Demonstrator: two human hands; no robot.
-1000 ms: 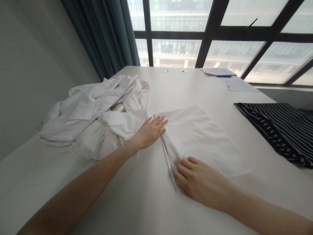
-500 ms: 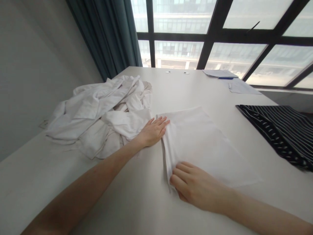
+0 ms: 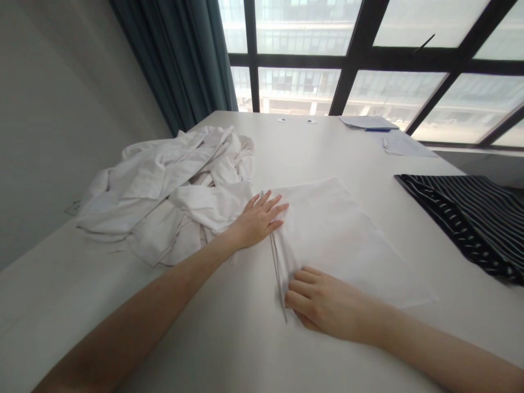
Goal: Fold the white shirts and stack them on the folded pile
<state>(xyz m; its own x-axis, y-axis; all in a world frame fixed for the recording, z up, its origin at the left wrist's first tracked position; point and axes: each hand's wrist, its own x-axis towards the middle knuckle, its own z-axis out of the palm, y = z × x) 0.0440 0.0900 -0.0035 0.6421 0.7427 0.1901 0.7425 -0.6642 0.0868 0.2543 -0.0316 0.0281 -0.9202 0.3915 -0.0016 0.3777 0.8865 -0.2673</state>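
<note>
A folded white cloth (image 3: 339, 234) lies flat on the white table, its layered edge on the left side. My left hand (image 3: 258, 219) rests on the far end of that edge, palm down with fingers spread. At the near end, my right hand (image 3: 317, 303) has its fingers curled onto the cloth beside the edge; the fingertips are partly hidden. Small creases run through the fabric between the two hands. Left of my left hand is a loose heap of white cloths (image 3: 164, 180), crumpled over one another.
The white table (image 3: 229, 338) reaches back to a window with dark frames. Black striped fabric (image 3: 470, 218) lies at the right edge. Papers (image 3: 364, 122) with a blue pen (image 3: 377, 130) are at the back right. A dark teal curtain (image 3: 188, 60) hangs at the back left.
My left hand's fingers have spread wider on the cloth, with the thumb apart. The cloth's left edge looks flatter, and my right hand has hardly moved.
</note>
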